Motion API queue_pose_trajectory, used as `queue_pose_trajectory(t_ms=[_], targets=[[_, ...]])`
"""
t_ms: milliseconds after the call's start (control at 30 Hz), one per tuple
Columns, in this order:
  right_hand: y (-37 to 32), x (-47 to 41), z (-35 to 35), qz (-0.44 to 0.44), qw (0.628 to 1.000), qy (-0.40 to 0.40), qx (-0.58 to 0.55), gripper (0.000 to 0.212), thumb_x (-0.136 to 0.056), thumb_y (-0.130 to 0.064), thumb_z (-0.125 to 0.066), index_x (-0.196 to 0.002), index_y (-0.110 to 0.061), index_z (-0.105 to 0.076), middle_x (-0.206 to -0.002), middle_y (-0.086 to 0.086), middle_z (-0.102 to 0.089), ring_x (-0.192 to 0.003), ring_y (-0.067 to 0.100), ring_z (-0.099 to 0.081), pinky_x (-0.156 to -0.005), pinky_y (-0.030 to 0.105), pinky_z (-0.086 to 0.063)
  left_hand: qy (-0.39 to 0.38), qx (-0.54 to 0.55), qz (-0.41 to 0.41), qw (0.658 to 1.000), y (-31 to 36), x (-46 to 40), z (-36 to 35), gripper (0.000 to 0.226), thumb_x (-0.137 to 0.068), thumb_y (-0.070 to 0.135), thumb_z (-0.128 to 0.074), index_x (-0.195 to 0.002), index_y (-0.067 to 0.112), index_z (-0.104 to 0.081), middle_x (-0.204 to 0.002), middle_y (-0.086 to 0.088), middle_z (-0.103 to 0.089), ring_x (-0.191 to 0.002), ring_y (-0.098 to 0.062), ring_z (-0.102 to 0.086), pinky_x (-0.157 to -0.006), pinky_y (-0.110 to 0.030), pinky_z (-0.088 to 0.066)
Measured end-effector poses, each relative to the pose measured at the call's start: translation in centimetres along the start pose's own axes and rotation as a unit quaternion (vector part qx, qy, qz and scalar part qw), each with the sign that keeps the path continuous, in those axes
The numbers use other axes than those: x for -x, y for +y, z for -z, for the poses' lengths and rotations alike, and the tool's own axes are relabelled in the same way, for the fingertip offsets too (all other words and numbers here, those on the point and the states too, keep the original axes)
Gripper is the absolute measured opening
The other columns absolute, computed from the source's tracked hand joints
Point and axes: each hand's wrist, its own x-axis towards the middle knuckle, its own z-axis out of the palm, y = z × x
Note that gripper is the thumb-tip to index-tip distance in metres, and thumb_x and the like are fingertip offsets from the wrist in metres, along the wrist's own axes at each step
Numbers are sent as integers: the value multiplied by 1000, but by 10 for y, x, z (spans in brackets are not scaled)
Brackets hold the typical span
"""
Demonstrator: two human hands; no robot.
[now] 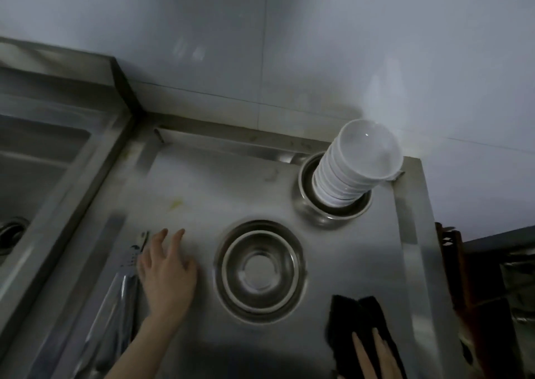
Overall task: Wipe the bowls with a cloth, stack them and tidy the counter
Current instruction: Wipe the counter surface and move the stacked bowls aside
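Stacking appears largely done: white bowls stand stacked in a metal bowl at two o'clock; nested steel bowls sit centre. Left hand, fingers spread, lies flat at eight o'clock beside tongs. Right hand presses straight fingers on black cloth at five o'clock. Yellowish smear at ten o'clock remains; counter tidying outstanding.

White bowl stack, black cloth, silver counter, perhaps yellowish smear
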Motion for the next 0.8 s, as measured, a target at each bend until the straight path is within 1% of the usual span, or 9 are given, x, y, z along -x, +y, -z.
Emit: queue_pose_trajectory(t_ms=[100,133,167,233,333,400,500,667,800], targets=[[-57,-6,7,-33,999,11,-34,60,-90,-70,-30,-147,-56,-19,-159,-29,0,-146,-2,9,-116,25,10,-7,-48,51,998,-39,-2,20,76,-82,19,-75,-150,22,-43,-152,-21,-36,-137,-47,-34,-114,-63,-24],[-70,-2,-1,-24,999,10,-47,58,-89,-69,-31,-145,-58,-23,-156,-36,-2,-146,-2,-1,-115,25,3,-17,-55,44,997,-49,-3,24,78,-83,18,-75,-152,23,-39,-153,-21,-36,-138,-46,-33,-112,-62,-27],[-87,1,-6,9,997,-10,-81,56,-87,-62,-40,-142,-54,-33,-153,-33,-17,-145,8,-24,-114,31,-13,-22,-56,25,998,-57,-5,27,80,-81,14,-76,-152,21,-40,-151,-21,-38,-136,-46,-34,-108,-62,-34],[-114,5,-23,120,990,0,-78,62,-75,-53,-53,-135,-45,-42,-143,-14,-39,-116,27,-62,-94,38,-40,-28,-53,-21,998,-72,-8,31,79,-72,1,-77,-145,11,-51,-141,-24,-48,-126,-48,-41,-95,-61,-47],[-157,-13,-42,167,985,-20,-49,66,-68,-57,-55,-132,-46,-45,-129,-3,-49,-102,25,-61,-80,40,-56,-33,-57,-62,996,-90,-11,38,68,-66,-8,-75,-132,3,-62,-130,-21,-58,-114,-45,-48,-82,-55,-55],[-189,-27,-46,223,974,-19,-36,66,-65,-59,-59,-128,-44,-53,-126,-2,-50,-109,24,-52,-88,40,-52,-34,-45,-89,994,-98,-16,45,59,-69,-4,-77,-126,3,-65,-123,-16,-61,-110,-41,-51,-80,-51,-56],[-230,-61,-55,305,952,-10,-22,65,-70,-54,-61,-132,-35,-53,-142,0,-45,-129,26,-44,-105,43,-34,-20,18,-102,994,-107,-30,59,47,-77,5,-79,-123,9,-67,-108,-11,-68,-101,-37,-60,-78,-47,-55],[-286,-149,-52,253,962,19,-100,56,-84,-40,-52,-138,-26,-51,-154,4,-39,-143,23,-30,-113,39,-34,39,52,-123,990,-134,-87,67,35,-85,7,-68,-120,8,-68,-114,-11,-68,-108,-36,-62,-96,-43,-45],[-311,-265,-34,212,970,56,-107,56,-87,-44,-47,-136,-17,-56,-150,12,-43,-140,31,-36,-112,42,-29,67,40,-199,977,-151,-139,76,38,-84,1,-72,-121,7,-67,-128,-13,-63,-124,-34,-55,-100,-52,-48]])
